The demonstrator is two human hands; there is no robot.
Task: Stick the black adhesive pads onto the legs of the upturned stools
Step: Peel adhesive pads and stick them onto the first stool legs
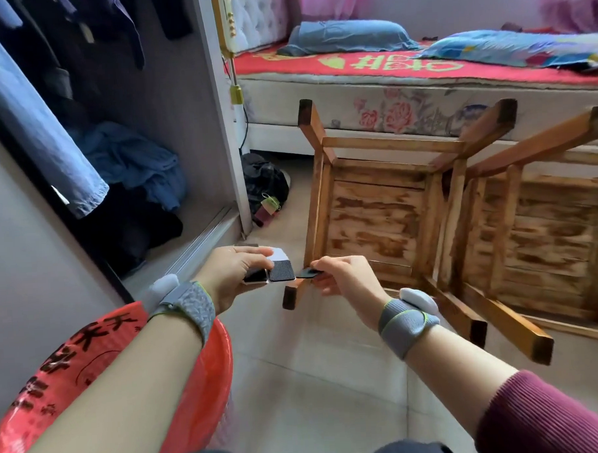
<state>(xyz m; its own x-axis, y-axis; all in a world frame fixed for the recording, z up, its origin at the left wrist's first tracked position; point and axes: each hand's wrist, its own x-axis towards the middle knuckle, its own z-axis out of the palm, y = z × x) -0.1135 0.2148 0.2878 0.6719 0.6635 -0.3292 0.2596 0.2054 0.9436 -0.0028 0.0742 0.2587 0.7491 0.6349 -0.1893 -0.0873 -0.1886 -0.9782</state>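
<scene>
The right hand [344, 275] pinches one black pad [306, 273] by its edge between thumb and fingertips, probably to keep skin off the sticky face. It is held flat, just above the nearest leg [292, 296], whose end points up toward the hands, so it looks about to go there. The left hand [231, 273] grips the sheet [280, 258] right beside it, with another black pad on the sheet, keeping the supply within reach for the next peel. The near stool [376, 216] lies seat-down on the floor [314, 379], and a second stool [547, 222] lies against it, so every leg end is exposed. The leg ends look dark; whether any carries a pad I cannot tell.
</scene>
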